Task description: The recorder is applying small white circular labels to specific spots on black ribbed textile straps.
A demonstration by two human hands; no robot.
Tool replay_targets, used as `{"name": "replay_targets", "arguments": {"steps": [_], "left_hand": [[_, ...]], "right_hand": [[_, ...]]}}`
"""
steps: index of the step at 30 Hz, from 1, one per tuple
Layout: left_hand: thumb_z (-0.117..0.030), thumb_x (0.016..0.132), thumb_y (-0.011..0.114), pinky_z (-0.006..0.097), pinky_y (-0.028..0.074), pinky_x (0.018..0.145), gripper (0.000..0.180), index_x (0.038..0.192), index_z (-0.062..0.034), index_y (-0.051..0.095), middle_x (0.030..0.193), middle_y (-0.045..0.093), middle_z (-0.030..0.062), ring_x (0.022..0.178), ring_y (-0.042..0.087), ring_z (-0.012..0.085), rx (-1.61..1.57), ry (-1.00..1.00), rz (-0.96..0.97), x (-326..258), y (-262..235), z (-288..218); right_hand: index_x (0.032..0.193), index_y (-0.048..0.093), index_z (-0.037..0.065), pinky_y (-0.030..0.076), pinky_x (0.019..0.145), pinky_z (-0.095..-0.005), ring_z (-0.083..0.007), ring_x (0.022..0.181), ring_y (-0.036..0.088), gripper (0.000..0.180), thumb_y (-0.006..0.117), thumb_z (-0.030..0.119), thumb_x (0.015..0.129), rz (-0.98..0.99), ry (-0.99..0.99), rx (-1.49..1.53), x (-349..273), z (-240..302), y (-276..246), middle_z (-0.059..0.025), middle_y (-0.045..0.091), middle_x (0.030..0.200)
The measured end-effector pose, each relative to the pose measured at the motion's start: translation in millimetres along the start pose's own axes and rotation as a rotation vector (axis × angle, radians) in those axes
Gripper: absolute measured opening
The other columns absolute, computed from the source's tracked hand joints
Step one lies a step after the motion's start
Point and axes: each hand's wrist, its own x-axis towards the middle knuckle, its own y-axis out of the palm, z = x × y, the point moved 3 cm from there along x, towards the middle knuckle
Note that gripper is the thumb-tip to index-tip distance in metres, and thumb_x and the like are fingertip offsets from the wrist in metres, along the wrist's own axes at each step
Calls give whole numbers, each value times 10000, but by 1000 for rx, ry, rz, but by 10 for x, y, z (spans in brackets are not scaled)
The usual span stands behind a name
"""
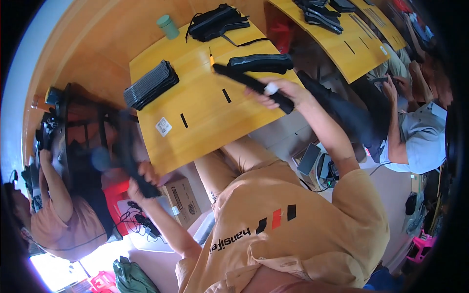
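My right hand (284,91) is closed around a long, flat black strip (239,76) above the right side of the yellow table (195,141). A small white wrap (271,88) shows at its thumb. To the left of the table, my left hand (140,184) grips another long black strip (128,158), blurred by motion and held steeply upward. Near the far end of the right-hand strip lies a thin tool with a yellow handle (212,59). A neat stack of black strips (152,84) sits at the table's left, and a black padded piece (261,63) at its right.
Toward the back are a black strapped bag (217,25) and a green canister (168,27). A white label (163,126) lies near the left edge. Below stands a cardboard box (181,201). People sit to the left (68,219) and right (415,136).
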Motion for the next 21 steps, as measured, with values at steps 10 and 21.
{"name": "replay_targets", "arguments": {"steps": [10,21], "left_hand": [[-59,751,654,296,448,815,445,1150,18,470,1026,569,82,925,551,169,656,-209,-267,381,506,908],[-7,794,602,248,450,744,360,1119,30,454,960,580,60,863,552,126,718,-111,-316,752,924,1791]], "right_hand": [[1185,469,-11,433,700,-210,-106,783,520,574,587,245,684,-119,-21,-181,541,-540,498,-42,513,891],[1153,440,-26,378,903,-343,-288,1055,494,750,755,236,524,-452,-162,-958,429,-419,682,-211,510,1098]]}}
